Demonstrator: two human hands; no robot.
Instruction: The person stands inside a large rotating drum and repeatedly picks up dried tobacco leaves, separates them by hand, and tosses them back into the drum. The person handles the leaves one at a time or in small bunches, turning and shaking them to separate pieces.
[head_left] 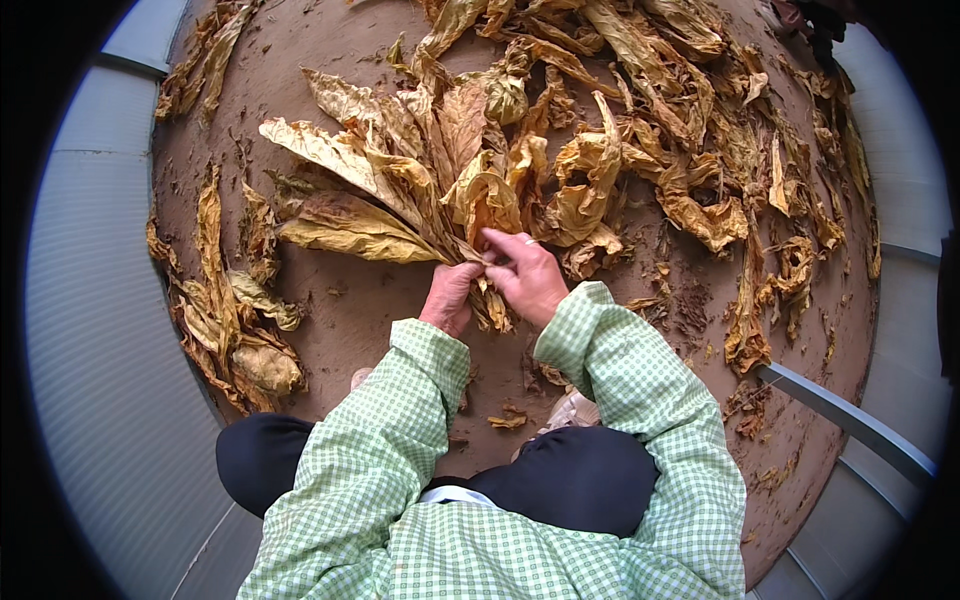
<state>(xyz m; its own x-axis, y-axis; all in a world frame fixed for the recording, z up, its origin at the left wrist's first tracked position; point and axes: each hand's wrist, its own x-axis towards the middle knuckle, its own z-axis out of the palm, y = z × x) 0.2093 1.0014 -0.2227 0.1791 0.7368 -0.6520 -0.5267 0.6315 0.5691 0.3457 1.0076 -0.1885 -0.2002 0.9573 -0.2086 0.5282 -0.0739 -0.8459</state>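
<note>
The fanned bunch of yellow-brown dried leaves (415, 180) looks papery, creased and mostly matt, with a faint sheen on its palest leaf. The heaped golden-brown dried leaves (680, 110) look crinkled and rough. The brown floor (340, 320) is matt and gritty. The green-and-white checked jacket (470, 555) is woven cloth, the dark trousers (580, 480) smooth matt cloth. The long grey bar (850, 412) resembles smooth metal; the pale grey wall (110, 330) is finely ribbed.

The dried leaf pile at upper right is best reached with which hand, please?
Probably the right hand: like the left hand, it's on the leaf bundle, but nearer the dried leaf pile.
</note>
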